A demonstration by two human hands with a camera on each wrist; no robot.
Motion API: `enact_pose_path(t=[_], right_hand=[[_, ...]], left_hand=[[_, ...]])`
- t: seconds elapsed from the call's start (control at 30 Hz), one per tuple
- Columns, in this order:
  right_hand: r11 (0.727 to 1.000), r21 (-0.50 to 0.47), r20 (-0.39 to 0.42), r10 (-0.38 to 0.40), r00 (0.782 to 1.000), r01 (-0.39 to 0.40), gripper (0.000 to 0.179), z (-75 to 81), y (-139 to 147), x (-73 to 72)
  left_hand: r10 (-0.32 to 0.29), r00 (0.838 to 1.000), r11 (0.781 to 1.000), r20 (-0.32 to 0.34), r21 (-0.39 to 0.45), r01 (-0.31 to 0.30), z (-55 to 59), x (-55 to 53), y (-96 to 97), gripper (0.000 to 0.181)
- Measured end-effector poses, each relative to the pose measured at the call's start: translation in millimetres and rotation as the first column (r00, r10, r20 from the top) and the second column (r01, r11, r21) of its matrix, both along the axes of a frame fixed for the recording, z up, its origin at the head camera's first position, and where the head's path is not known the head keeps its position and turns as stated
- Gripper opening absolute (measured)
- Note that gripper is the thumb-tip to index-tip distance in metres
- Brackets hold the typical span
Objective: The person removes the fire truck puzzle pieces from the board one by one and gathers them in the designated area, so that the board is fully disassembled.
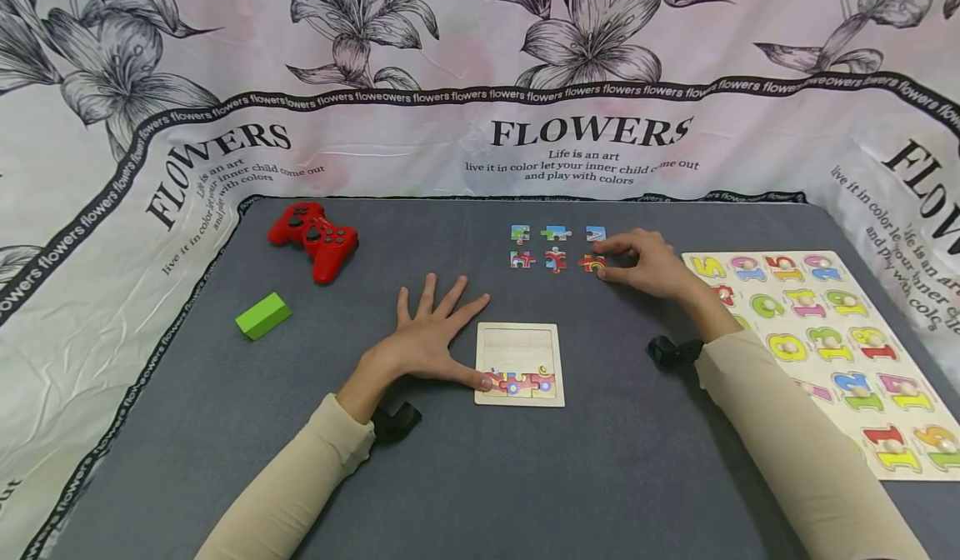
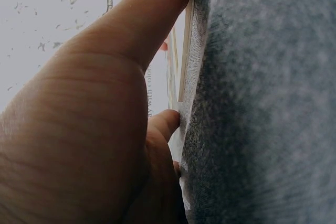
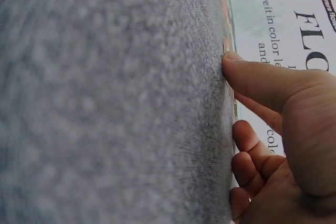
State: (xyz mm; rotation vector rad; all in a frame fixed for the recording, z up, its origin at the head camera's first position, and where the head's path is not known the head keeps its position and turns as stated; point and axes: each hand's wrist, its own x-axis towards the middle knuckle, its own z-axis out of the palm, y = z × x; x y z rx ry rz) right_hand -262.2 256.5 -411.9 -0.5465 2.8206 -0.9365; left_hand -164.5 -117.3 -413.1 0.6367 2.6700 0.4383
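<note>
In the head view my left hand (image 1: 427,343) lies with its fingers spread on the grey cloth. Its thumb rests on the lower left of a square wooden puzzle tray (image 1: 517,335), whose bottom row holds joined pieces of a vehicle picture (image 1: 525,383). Beyond the tray, several loose jigsaw pieces lie in two rows, among them a blue and green one (image 1: 556,232) and a red one (image 1: 555,259). My right hand (image 1: 648,264) pinches the lower right red and yellow puzzle piece (image 1: 591,262) between thumb and index finger. In the right wrist view the thumb (image 3: 257,74) is low at the cloth.
A red game controller (image 1: 315,239) lies at the far left, with a green block (image 1: 263,316) nearer. On the right a large number board (image 1: 825,293) lies partly under my right forearm. Flower-printed fabric (image 1: 420,143) hangs behind the grey table cloth (image 1: 525,485).
</note>
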Motion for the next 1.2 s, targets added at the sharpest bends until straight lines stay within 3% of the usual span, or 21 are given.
enact_pose_path(t=[0.4,1.2], right_hand=[[0.997,0.005,0.022,-0.078,0.997,0.077,0.037,0.2,1.2,2.0],[0.996,-0.041,-0.002,-0.081,0.997,0.081,0.039,1.5,1.9,5.2]], left_hand=[[0.003,1.0,1.0,0.004,0.003,-0.003,0.4,0.1,0.4,0.119],[0.004,1.0,1.0,0.003,0.01,-0.004,0.8,-0.2,0.9,0.119]])
